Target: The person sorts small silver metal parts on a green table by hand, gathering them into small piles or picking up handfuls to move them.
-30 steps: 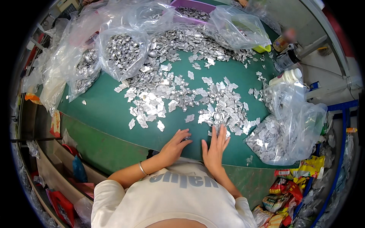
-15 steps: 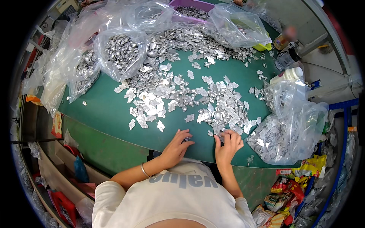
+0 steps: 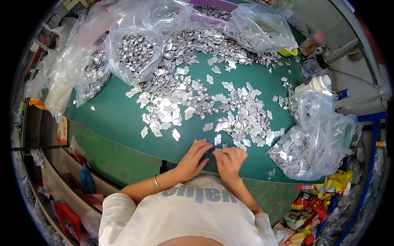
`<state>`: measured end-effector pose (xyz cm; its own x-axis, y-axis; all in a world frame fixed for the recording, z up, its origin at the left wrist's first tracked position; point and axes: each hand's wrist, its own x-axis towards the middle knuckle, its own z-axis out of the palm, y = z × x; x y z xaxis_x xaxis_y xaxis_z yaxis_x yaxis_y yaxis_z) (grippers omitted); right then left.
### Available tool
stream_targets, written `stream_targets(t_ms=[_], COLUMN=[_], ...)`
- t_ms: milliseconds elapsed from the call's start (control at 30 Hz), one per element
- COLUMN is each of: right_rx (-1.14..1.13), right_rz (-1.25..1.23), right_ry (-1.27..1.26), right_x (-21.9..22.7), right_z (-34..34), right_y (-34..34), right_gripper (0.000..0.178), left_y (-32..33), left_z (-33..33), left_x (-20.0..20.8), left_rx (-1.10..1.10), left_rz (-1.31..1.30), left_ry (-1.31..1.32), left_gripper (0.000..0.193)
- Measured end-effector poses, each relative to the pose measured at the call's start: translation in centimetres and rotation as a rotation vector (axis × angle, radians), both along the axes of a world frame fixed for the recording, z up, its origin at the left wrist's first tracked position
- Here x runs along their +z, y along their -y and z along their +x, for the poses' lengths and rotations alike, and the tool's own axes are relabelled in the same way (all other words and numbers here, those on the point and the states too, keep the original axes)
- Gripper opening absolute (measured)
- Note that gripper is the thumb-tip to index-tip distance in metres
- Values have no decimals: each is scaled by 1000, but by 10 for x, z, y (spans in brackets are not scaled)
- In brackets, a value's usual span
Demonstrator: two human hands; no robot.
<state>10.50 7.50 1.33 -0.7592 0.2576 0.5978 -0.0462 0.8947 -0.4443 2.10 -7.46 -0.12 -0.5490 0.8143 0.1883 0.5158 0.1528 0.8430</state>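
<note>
My left hand (image 3: 193,159) rests at the near edge of the green table (image 3: 123,125), its fingers curled together and pointing right. Whatever lies under its fingers is hidden. Close beside it, my right hand (image 3: 230,162) is closed, fingertips bent down toward the left hand and slightly blurred. Small metal bits show at those fingertips, too little to name. Just beyond the hands lies a single flat silver metal piece (image 3: 218,139). A loose pile of similar silver metal pieces (image 3: 246,112) spreads beyond my right hand, and another heap (image 3: 164,112) lies farther left.
Clear plastic bags of metal pieces stand at the right (image 3: 293,153) and back left (image 3: 135,57). A purple bin (image 3: 219,5) and a yellow-green tray (image 3: 289,52) sit at the back. A white bottle (image 3: 314,83) and a dark-lidded jar (image 3: 314,64) line the right side.
My right hand has moved left from the pile's near edge to beside my left hand. The metal piece seen in my left hand is now hidden. A flat piece now lies just beyond the hands.
</note>
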Motion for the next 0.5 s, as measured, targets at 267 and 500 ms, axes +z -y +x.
stream_targets(t_ms=[267, 500], right_rx=[-115, 59], right_rz=[-269, 99], right_ry=[-53, 345], right_x=[3, -13], right_z=[-9, -4], right_y=[-21, -35], right_gripper=[14, 18], left_y=[-5, 3], left_z=[1, -7], left_x=[8, -9], left_rx=[-27, -32], left_rz=[-88, -63], left_ry=[-115, -131], left_gripper=[41, 30])
